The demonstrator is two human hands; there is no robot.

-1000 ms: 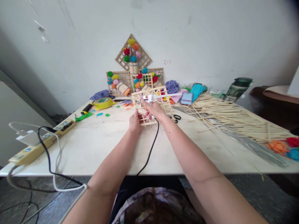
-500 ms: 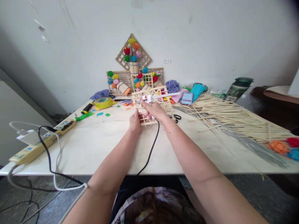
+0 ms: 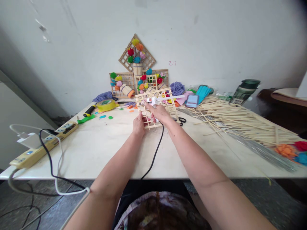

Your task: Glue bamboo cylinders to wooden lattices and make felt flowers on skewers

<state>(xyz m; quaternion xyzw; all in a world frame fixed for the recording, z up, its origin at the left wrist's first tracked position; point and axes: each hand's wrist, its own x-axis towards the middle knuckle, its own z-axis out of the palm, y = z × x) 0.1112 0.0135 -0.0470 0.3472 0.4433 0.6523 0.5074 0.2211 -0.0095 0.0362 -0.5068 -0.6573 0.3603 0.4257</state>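
My left hand (image 3: 139,125) is closed on the lower left part of a wooden stick lattice (image 3: 173,108), which it holds up over the table. In my right hand (image 3: 160,113) is a white glue gun (image 3: 153,101), its fingers wrapped round the handle in front of the lattice. A pale glue stick (image 3: 174,98) juts out of the gun to the right. The gun's nozzle is at the left side of the lattice, and its exact contact there is too small to tell. From the gun a black cord (image 3: 155,153) hangs down to the table's front edge.
Lattices with felt flowers (image 3: 137,52) lean on the wall. On the left are a power strip (image 3: 31,156), yellow tape (image 3: 106,105) and a cutter (image 3: 89,111). Black scissors (image 3: 181,120) lie beside the lattice. Many thin sticks (image 3: 230,111), metal wires (image 3: 259,148) and a green bottle (image 3: 246,91) are on the right.
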